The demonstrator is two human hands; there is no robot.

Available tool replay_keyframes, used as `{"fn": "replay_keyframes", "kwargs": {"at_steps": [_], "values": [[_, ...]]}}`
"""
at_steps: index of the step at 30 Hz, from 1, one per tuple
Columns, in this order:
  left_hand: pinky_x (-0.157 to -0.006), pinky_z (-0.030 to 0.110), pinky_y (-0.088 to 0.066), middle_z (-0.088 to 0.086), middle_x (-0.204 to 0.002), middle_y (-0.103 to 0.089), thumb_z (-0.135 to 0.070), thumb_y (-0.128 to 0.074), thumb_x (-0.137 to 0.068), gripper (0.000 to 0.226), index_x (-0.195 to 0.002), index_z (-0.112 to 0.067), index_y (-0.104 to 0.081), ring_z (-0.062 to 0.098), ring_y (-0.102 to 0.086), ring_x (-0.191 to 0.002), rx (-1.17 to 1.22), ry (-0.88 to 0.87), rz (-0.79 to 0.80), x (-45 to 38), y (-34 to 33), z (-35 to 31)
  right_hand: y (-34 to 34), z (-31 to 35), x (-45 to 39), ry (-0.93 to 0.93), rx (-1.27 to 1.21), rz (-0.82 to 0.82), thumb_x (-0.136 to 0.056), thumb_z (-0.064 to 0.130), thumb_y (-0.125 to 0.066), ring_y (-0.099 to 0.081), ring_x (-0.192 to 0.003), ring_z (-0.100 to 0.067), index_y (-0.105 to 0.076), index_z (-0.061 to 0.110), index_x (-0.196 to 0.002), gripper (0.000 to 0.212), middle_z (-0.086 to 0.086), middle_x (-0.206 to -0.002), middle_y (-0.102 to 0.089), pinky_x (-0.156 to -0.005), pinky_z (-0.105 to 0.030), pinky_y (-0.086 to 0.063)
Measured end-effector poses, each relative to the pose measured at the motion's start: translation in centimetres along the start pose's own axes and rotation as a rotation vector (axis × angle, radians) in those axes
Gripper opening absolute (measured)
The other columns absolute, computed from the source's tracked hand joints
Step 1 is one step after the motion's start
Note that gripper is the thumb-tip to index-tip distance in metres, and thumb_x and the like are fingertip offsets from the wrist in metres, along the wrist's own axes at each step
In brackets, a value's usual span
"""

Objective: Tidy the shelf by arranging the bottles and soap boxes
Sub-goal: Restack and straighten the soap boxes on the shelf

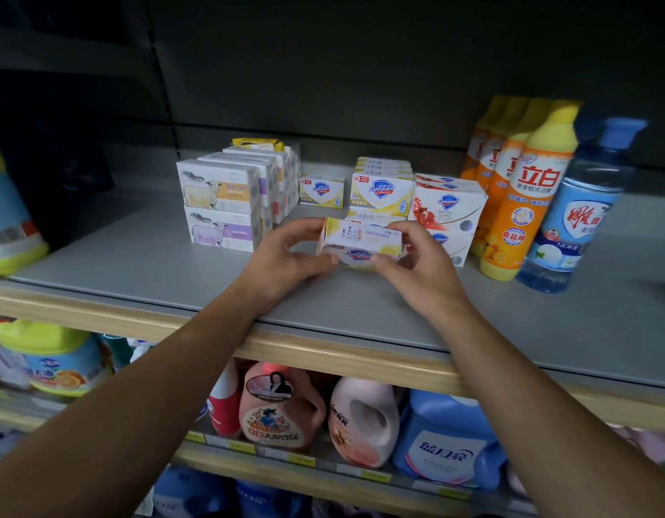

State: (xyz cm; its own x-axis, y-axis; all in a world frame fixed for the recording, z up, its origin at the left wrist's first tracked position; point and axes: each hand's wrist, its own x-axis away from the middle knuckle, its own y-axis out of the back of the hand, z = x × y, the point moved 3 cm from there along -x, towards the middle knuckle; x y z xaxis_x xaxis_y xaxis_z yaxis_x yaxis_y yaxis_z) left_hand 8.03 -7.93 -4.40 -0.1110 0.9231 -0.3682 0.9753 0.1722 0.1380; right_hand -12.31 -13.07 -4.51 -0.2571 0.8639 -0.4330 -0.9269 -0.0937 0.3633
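Observation:
A yellow-and-white Safeguard soap box (362,239) sits low over the grey shelf (136,263), tilted with its top face toward me. My left hand (286,256) grips its left end and my right hand (417,263) pinches its right end. Behind it stand more yellow Safeguard boxes (381,192), a single small one (321,191) and red-and-white Safeguard boxes (448,207). Sheep-print soap boxes (221,203) are stacked in rows at the left. Orange dish-soap bottles with yellow caps (525,196) and a clear blue-capped bottle (581,211) stand at the right.
A blue bottle with a green base (10,218) stands at the shelf's far left edge. The lower shelf holds pink, white and blue detergent jugs (361,416) behind a wooden front rail (323,353). A dark back panel closes the shelf behind.

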Motion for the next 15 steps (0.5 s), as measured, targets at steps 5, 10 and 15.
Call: {"fn": "replay_keyframes", "kwargs": {"at_steps": [5, 10, 15], "values": [[-0.056, 0.008, -0.04, -0.012, -0.089, -0.072, -0.02, -0.079, -0.079, 0.027, -0.102, -0.032, -0.069, -0.003, -0.05, -0.054, -0.414, -0.047, -0.017, -0.5, -0.5, 0.5, 0.0, -0.2, -0.1, -0.09, 0.033, 0.0, -0.08, 0.025, -0.074, -0.066, -0.088, -0.019, -0.064, 0.031, -0.104, 0.027, 0.004, -0.097, -0.071, -0.08, -0.035, -0.055], [-0.084, 0.022, -0.053, -0.021, -0.083, -0.068, -0.026, -0.077, -0.08, 0.041, -0.119, -0.021, -0.065, -0.008, -0.064, -0.075, -0.567, 0.016, -0.001, -0.4, -0.8, 0.7, -0.1, 0.0, 0.0, -0.066, 0.144, 0.019, -0.079, 0.02, -0.072, -0.064, -0.096, -0.013, -0.063, 0.028, -0.112, 0.035, 0.006, -0.109, -0.067, -0.079, -0.028, -0.053], [-0.094, 0.034, -0.051, -0.006, -0.107, -0.073, -0.026, -0.073, -0.083, 0.042, -0.123, -0.019, -0.065, 0.011, -0.068, -0.099, -0.586, 0.058, 0.065, 0.0, -0.8, 0.0, -0.6, 1.6, -0.3, 0.142, 0.512, 0.091, -0.079, 0.021, -0.069, -0.048, -0.119, -0.015, -0.057, 0.024, -0.126, 0.049, 0.007, -0.126, -0.057, -0.094, -0.026, -0.039]]}}
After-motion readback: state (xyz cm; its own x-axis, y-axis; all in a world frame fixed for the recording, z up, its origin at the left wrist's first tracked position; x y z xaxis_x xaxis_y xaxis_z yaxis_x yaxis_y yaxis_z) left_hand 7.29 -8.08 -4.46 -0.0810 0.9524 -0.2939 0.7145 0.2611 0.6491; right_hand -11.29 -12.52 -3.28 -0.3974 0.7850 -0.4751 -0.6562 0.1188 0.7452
